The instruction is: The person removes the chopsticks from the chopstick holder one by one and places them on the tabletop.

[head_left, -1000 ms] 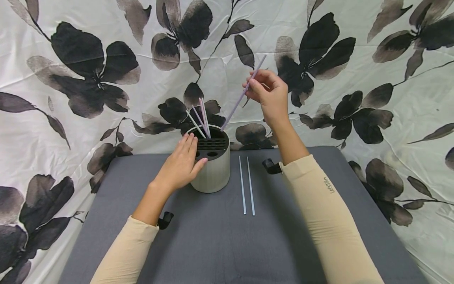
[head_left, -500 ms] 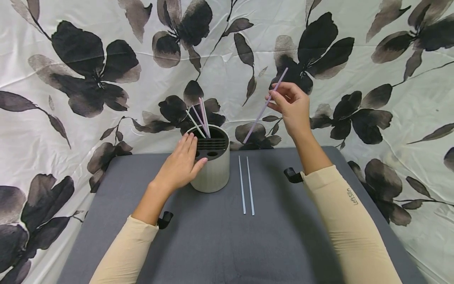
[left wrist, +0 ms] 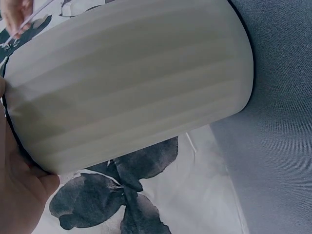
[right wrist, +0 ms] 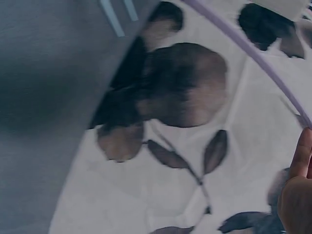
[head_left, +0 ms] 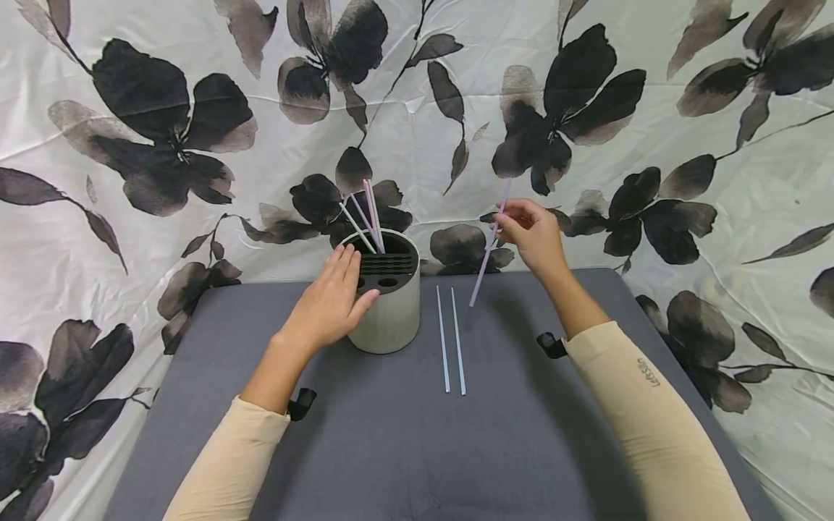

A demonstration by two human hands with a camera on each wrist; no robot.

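My right hand (head_left: 536, 235) pinches a purple straw (head_left: 483, 271) near its middle, right of the holder. The straw slants with its lower end over the table, and also crosses the right wrist view as a purple straw (right wrist: 253, 51). My left hand (head_left: 326, 300) rests on the left rim of a round pale holder (head_left: 387, 325) with fairly straight fingers. Black slots and round holes fill the front of its top. Several thin straws (head_left: 374, 217), pink, purple and white, stand in the back opening. The holder's ribbed wall (left wrist: 136, 83) fills much of the left wrist view.
Two pale blue straws, a left one (head_left: 443, 347) and a right one (head_left: 459, 347), lie side by side on the grey table (head_left: 391, 449) right of the holder. A white cloth with dark flowers (head_left: 417, 130) hangs behind the table.
My right hand has moved away from the holder to the right, then down, carrying the purple straw; the straw now stands steeper. My left hand has stayed on the holder.
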